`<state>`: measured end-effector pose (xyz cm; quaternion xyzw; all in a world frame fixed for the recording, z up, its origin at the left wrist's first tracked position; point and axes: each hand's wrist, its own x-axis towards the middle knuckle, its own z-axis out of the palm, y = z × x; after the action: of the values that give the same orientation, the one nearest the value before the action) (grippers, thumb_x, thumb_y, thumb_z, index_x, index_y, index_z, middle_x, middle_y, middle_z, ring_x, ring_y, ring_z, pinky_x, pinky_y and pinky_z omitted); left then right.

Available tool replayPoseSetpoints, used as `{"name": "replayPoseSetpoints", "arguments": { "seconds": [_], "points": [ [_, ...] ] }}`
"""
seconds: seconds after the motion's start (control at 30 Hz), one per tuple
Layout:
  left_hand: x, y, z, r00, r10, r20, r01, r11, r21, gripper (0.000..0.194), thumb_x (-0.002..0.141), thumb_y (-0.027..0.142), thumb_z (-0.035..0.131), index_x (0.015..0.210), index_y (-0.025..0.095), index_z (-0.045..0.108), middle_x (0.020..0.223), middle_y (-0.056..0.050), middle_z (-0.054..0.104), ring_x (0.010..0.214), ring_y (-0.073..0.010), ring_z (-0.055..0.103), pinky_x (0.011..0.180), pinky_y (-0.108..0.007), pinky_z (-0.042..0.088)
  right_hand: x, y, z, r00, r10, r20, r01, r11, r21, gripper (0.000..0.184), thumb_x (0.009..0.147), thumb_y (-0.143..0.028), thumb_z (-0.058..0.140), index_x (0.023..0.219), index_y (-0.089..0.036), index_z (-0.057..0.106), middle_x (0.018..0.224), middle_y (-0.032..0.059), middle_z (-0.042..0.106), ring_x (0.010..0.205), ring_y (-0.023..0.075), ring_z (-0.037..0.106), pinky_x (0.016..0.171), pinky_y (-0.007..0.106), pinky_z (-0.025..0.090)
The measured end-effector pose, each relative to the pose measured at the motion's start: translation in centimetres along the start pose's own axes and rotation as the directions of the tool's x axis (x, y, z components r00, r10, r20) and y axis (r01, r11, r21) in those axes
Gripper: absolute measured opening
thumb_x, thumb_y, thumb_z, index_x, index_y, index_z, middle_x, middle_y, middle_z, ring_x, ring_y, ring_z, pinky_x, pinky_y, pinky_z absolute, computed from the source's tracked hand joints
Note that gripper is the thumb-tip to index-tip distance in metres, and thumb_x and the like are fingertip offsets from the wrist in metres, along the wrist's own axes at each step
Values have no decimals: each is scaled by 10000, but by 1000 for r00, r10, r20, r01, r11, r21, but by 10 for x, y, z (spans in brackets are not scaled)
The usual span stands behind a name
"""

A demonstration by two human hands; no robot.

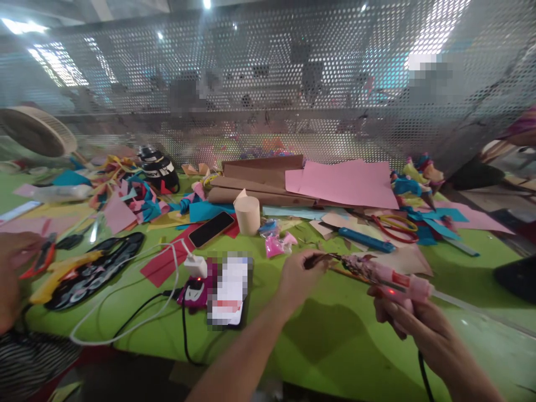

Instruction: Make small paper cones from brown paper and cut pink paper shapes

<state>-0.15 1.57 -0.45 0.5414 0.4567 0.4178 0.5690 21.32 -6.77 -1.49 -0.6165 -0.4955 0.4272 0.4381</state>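
My right hand (427,329) is wrapped around a pink hot glue gun (402,285) with a red light lit on its side. A translucent glue stick (456,302) sticks out of its back end, and its nozzle end, crusted with brown scraps, points left. My left hand (298,276) has its fingers closed on a dark brown paper piece (326,257) close to the nozzle; its full shape is partly hidden by the fingers. Just beyond the hands lie a blue utility knife (366,239) and a small pink plastic bag (274,245).
A phone (232,290) and a purple power socket (200,290) with cables lie left of my arm. A paper roll (248,215) stands mid-table, before brown sheets (259,181) and pink paper (347,181). At far left, another person's hand (14,268) is near scissors (42,257) and a yellow glue gun (62,273).
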Motion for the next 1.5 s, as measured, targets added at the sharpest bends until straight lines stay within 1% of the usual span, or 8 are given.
{"name": "replayPoseSetpoints", "arguments": {
  "seconds": [0.17,0.33,0.47,0.6,1.0,1.2,1.3,1.5],
  "points": [
    [-1,-1,0,1000,21,20,-21,1000,-13,178,816,222,651,932,172,777,821,-47,742,745,-173,645,700,-282,498,-6,-7,9,999,0,-39,0,1000,5,495,758,-645,718,920,-178,732,632,11,600,500,122,420,437,253,334],
    [0,-3,1,999,19,38,-19,1000,5,220,825,199,615,962,161,783,829,-47,740,742,-167,640,697,-275,491,-9,-6,13,998,-13,-57,12,1000,-27,488,767,-646,705,906,-179,729,628,5,583,508,120,389,445,254,296],
    [-1,-2,1,999,10,34,-10,1000,-3,223,823,214,632,982,164,779,861,-57,749,774,-177,653,730,-287,498,-9,-4,11,997,-36,-73,32,998,-59,491,785,-654,677,899,-178,719,648,13,587,522,131,409,451,262,308],
    [-1,-1,0,999,-20,31,19,1000,21,222,821,224,636,980,158,776,861,-58,747,770,-178,651,717,-283,492,-10,-4,8,996,-23,-89,15,996,-88,523,774,-689,667,852,-174,714,650,22,589,520,130,413,447,265,321],
    [0,-4,0,999,26,19,-27,999,30,229,813,205,627,979,151,774,865,-56,747,775,-178,641,722,-281,477,-10,4,6,992,-49,-113,39,995,-93,466,803,-641,673,896,-185,698,648,16,596,521,130,422,444,258,334],
    [0,-3,1,1000,29,8,-29,999,32,225,801,201,653,982,159,780,866,-55,755,786,-190,655,742,-295,493,-8,9,0,993,-64,-102,53,993,-103,479,805,-652,672,892,-182,705,652,23,600,512,133,438,425,257,342],
    [0,-2,1,1000,17,10,-17,1000,21,217,805,203,661,981,164,781,883,-61,761,796,-192,665,752,-299,508,-10,9,4,992,-59,-109,48,994,-101,463,822,-638,660,890,-182,706,650,19,595,518,130,426,442,258,340],
    [-1,-2,1,999,30,29,-31,999,38,228,828,207,631,995,157,777,893,-66,758,789,-177,647,736,-282,502,-11,10,10,998,-29,-64,21,992,-123,431,840,-606,644,848,-181,713,656,24,596,522,128,412,460,263,316]
  ]
}}
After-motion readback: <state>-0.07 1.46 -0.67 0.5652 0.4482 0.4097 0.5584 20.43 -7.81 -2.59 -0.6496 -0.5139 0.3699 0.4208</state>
